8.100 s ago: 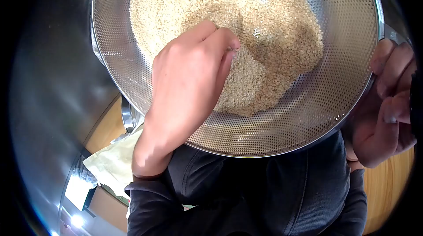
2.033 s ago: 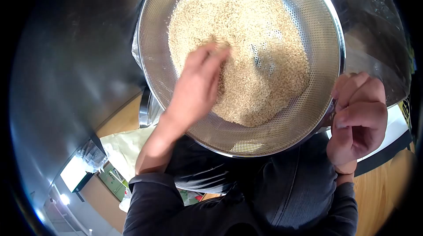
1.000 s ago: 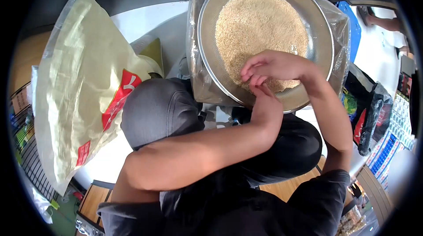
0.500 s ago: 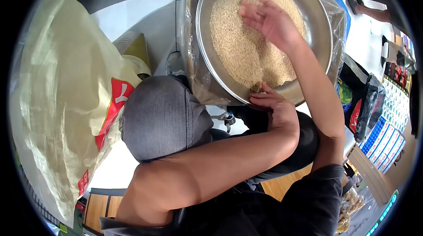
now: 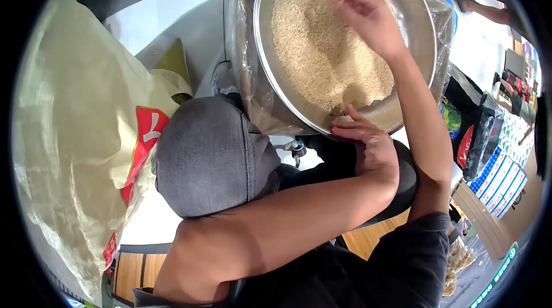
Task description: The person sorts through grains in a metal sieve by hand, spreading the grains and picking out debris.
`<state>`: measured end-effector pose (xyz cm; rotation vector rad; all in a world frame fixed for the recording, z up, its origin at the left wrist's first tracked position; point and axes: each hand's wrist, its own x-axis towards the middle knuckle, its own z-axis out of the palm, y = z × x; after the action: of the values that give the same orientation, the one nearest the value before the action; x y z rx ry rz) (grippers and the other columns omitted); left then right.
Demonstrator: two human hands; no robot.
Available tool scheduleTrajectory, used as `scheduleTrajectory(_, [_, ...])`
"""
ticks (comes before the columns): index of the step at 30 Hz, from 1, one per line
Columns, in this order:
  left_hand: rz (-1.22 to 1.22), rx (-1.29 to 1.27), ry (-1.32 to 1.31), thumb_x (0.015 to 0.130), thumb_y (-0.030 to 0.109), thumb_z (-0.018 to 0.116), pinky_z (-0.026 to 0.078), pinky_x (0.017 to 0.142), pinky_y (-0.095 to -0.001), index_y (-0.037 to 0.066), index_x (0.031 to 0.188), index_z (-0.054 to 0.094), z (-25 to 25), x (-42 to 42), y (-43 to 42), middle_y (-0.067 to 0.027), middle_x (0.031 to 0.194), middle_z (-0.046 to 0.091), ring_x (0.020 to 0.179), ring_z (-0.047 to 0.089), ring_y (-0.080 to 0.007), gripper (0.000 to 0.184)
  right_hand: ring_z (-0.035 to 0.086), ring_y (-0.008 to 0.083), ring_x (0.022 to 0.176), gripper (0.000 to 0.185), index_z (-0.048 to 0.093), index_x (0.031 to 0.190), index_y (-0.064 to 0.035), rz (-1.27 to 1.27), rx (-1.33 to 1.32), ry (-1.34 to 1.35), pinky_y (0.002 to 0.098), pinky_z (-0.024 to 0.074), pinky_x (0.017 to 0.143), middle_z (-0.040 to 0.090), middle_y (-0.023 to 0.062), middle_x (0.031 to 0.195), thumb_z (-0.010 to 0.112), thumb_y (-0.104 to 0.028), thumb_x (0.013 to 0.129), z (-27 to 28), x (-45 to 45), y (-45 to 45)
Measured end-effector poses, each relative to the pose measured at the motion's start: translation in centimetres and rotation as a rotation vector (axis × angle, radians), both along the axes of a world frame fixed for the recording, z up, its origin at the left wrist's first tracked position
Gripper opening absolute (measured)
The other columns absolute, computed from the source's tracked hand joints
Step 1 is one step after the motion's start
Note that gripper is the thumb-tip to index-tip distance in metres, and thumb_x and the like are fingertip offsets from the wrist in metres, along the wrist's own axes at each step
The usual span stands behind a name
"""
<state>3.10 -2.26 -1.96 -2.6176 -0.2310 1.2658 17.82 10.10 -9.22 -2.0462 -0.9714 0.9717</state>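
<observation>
The grain [image 5: 313, 38] lies in a wide metal sieve [image 5: 263, 26], at the far side of the scene, a little right of the middle. It forms one broad patch, its longer axis running from far to near with a slight lean to the right at the near end. The sieve is round, so it has no long axis of its own (its open side faces up), and a band of bare mesh shows along its right side. A small hollow and a few dark bits show at the near edge of the grain.

The right hand [image 5: 368, 18] is over the grain, toward its far right part, with its fingers loosely bent; whether anything is pinched in them cannot be told. The left hand [image 5: 368, 135] is at the near rim, half open, its fingers a little apart and reaching left and far beside the dark bits. I see nothing held in it, though its palm is partly hidden.

Clear plastic [image 5: 246, 72] surrounds the sieve. On the left stands a large pale yellow sack [image 5: 80, 112] with a red mark, near a knee in grey cloth [image 5: 204, 158]. On the right are a black bag [image 5: 466, 98] and, beyond it, blue and white boxes [image 5: 499, 184].
</observation>
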Motion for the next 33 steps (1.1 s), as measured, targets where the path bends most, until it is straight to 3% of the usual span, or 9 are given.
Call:
scheduleTrajectory(3, [-0.01, 0.002, 0.031, 0.102, 0.004, 0.046, 0.066, 0.083, -0.0445, -0.013, 0.147, 0.038, 0.2, 0.2, -0.1, -0.0206, 0.112, 0.07, 0.101, 0.073, -0.0309, 0.048, 0.059, 0.0139, 0.07, 0.02, 0.077, 0.107, -0.011, 0.532, 0.043, -0.355, 0.0313, 0.0512, 0.069, 0.063, 0.0033, 0.083, 0.075, -0.024, 0.091, -0.5, -2.5, 0.4])
scheduleTrajectory(7, [0.002, -0.009, -0.023, 0.102, 0.004, 0.045, 0.066, 0.082, -0.0426, -0.013, 0.142, 0.045, 0.5, 0.1, 0.2, -0.0207, 0.106, 0.071, 0.098, 0.074, -0.0305, 0.044, 0.053, 0.011, 0.065, 0.021, 0.075, 0.106, -0.0091, 0.596, 0.203, -0.542, 0.0296, 0.0469, 0.062, 0.057, -0.0003, 0.075, 0.071, -0.025, 0.093, -1.3, -4.3, 0.6])
scheduleTrajectory(9, [-0.022, -0.016, -0.036, 0.101, 0.005, 0.045, 0.067, 0.08, -0.0425, -0.013, 0.141, 0.046, 1.0, -0.2, 0.8, -0.0209, 0.103, 0.072, 0.095, 0.075, -0.0306, 0.043, 0.067, 0.0197, 0.065, 0.014, 0.076, 0.101, -0.0138, 0.596, 0.042, -0.513, 0.0361, 0.057, 0.067, 0.06, 0.005, 0.115, 0.075, -0.019, 0.088, -0.1, -4.8, 0.8])
scheduleTrajectory(12, [-0.065, -0.004, -0.055, 0.101, 0.006, 0.045, 0.067, 0.077, -0.0424, -0.012, 0.139, 0.049, 1.0, -0.4, 0.9, -0.0206, 0.097, 0.074, 0.089, 0.076, -0.0313, 0.043, 0.066, 0.0211, 0.067, 0.013, 0.074, 0.098, -0.0109, 0.587, 0.058, -0.566, 0.0364, 0.0551, 0.068, 0.061, 0.0062, 0.106, 0.075, -0.019, 0.088, -0.6, -4.8, 0.6])
scheduleTrajectory(13, [-0.06, -0.047, -0.061, 0.093, 0.011, 0.057, 0.067, 0.075, -0.0443, -0.011, 0.135, 0.054, 1.1, -0.4, 0.9, -0.0259, 0.115, 0.067, 0.09, 0.075, -0.0342, 0.047, 0.066, 0.0211, 0.067, 0.013, 0.074, 0.098, -0.0109, 0.582, 0.055, -0.561, 0.0364, 0.0551, 0.068, 0.061, 0.0062, 0.106, 0.075, -0.019, 0.088, -0.6, -4.6, 0.7])
scheduleTrajectory(15, [-0.059, -0.091, -0.063, 0.086, 0.015, 0.068, 0.066, 0.073, -0.0463, -0.009, 0.131, 0.058, 1.3, -0.4, 1.1, -0.0312, 0.133, 0.06, 0.091, 0.074, -0.0371, 0.052, 0.068, 0.029, 0.087, 0.017, 0.07, 0.097, -0.0056, 0.626, 0.086, -0.534, 0.04, 0.0566, 0.079, 0.065, 0.0145, 0.099, 0.073, -0.017, 0.084, -0.3, -4.2, 0.8])
scheduleTrajectory(18, [-0.093, -0.076, -0.06, 0.087, 0.013, 0.068, 0.067, 0.073, -0.0445, -0.01, 0.131, 0.058, 1.2, -0.5, 1.2, -0.0309, 0.132, 0.06, 0.089, 0.075, -0.0363, 0.05, 0.066, 0.0355, 0.091, 0.012, 0.071, 0.092, -0.0083, 0.571, 0.026, -0.485, 0.0433, 0.0559, 0.084, 0.063, 0.015, 0.1, 0.072, -0.014, 0.082, 0.0, -4.5, 0.9])
scheduleTrajectory(23, [-0.061, -0.068, -0.063, 0.089, 0.004, 0.063, 0.067, 0.072, -0.044, -0.009, 0.131, 0.057, 0.9, -0.3, 0.8, -0.0295, 0.132, 0.061, 0.089, 0.075, -0.035, 0.044, 0.067, 0.0341, 0.09, 0.013, 0.071, 0.093, -0.0077, 0.62, 0.044, -0.507, 0.0436, 0.0556, 0.083, 0.063, 0.0146, 0.099, 0.073, -0.015, 0.082, -0.3, -4.1, 0.9])
scheduleTrajectory(33, [-0.021, -0.053, -0.077, 0.091, 0.004, 0.062, 0.067, 0.073, -0.0441, -0.01, 0.131, 0.057, 1.0, -0.2, 0.8, -0.029, 0.132, 0.061, 0.089, 0.075, -0.0345, 0.042, 0.068, 0.034, 0.088, 0.017, 0.073, 0.095, -0.007, 0.593, -0.086, -0.513, 0.0434, 0.0565, 0.084, 0.064, 0.0144, 0.099, 0.073, -0.019, 0.084, -0.1, -4.7, 1.1])
